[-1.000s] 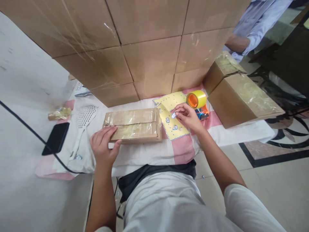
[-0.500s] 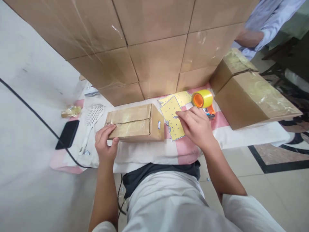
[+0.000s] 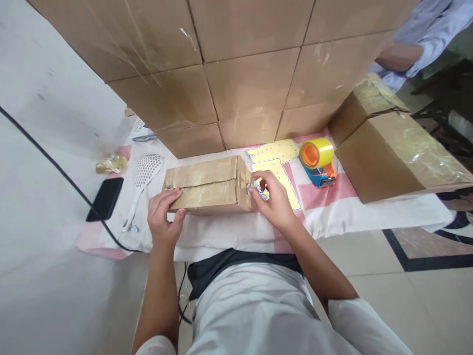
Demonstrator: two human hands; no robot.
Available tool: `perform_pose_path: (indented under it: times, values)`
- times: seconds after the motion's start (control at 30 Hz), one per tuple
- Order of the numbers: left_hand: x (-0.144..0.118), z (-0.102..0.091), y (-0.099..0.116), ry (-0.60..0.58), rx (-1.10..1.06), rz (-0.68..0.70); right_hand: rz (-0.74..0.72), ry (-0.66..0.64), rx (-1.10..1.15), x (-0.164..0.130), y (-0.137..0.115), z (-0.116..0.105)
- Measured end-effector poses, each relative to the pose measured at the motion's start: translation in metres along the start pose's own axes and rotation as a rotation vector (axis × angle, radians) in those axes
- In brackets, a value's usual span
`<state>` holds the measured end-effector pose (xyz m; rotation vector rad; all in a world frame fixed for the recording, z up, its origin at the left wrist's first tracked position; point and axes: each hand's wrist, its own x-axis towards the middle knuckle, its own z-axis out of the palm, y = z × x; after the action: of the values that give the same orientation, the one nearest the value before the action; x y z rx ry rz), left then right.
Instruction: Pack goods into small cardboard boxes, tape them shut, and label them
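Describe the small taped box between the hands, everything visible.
The small taped box is a flat, oblong brown cardboard carton, wrapped in glossy clear tape that wrinkles along its top. A dark seam runs lengthwise where the closed flaps meet. It lies flat on the pink-and-white cloth, in front of the stacked cartons. The left hand grips its near left corner; the right hand has its fingertips at the right end face, where a small bluish-white sticker shows. The yellow dotted sheet lies just to its right.

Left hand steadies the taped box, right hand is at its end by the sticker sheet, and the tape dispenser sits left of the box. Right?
Not quite. The head view shows the tape dispenser to the right of the taped box, beyond the sticker sheet.
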<state>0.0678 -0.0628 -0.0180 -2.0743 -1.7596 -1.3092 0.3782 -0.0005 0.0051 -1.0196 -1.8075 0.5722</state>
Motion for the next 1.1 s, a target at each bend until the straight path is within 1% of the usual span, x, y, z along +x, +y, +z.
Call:
perform_pose_path:
  times: [0.07, 0.13, 0.23, 0.3, 0.4, 0.53, 0.67, 0.7, 0.83, 0.97, 1.03, 1.1]
  values:
    - [0.000, 0.001, 0.003, 0.000, 0.000, 0.003, 0.024, 0.092, -0.008, -0.004, -0.002, 0.005]
    - [0.000, 0.002, 0.006, 0.000, 0.000, -0.002, 0.056, 0.135, 0.067, -0.013, -0.003, 0.012]
    - [0.000, 0.004, 0.008, -0.004, 0.017, -0.017, 0.139, 0.102, 0.228, -0.029, -0.002, 0.021]
    - [0.000, 0.004, 0.008, -0.009, 0.031, -0.023, 0.175, 0.083, 0.283, -0.038, -0.001, 0.024]
    - [0.000, 0.004, 0.005, -0.007, 0.018, -0.017, 0.166, 0.041, 0.326, -0.042, 0.001, 0.024]
    - [0.000, 0.003, 0.000, 0.030, -0.042, 0.001, 0.123, -0.053, 0.348, -0.045, 0.002, 0.024]
    - [-0.001, 0.000, -0.006, 0.045, -0.055, -0.030, 0.161, -0.006, 0.414, -0.050, 0.001, 0.029]
    - [-0.001, 0.000, -0.008, 0.052, -0.068, -0.030, 0.153, -0.020, 0.393, -0.051, 0.001, 0.029]
    - [-0.002, 0.000, -0.014, 0.085, -0.115, -0.032, 0.079, -0.146, 0.234, -0.050, 0.001, 0.027]
    - [-0.004, 0.002, -0.020, 0.099, -0.110, -0.097, 0.047, -0.170, 0.111, -0.038, -0.001, 0.020]
    - [-0.005, 0.002, -0.025, 0.098, -0.116, -0.104, -0.003, -0.186, 0.011, -0.030, -0.004, 0.016]
    - [-0.005, -0.001, -0.029, 0.087, -0.140, -0.084, -0.079, -0.233, -0.052, -0.021, -0.009, 0.015]
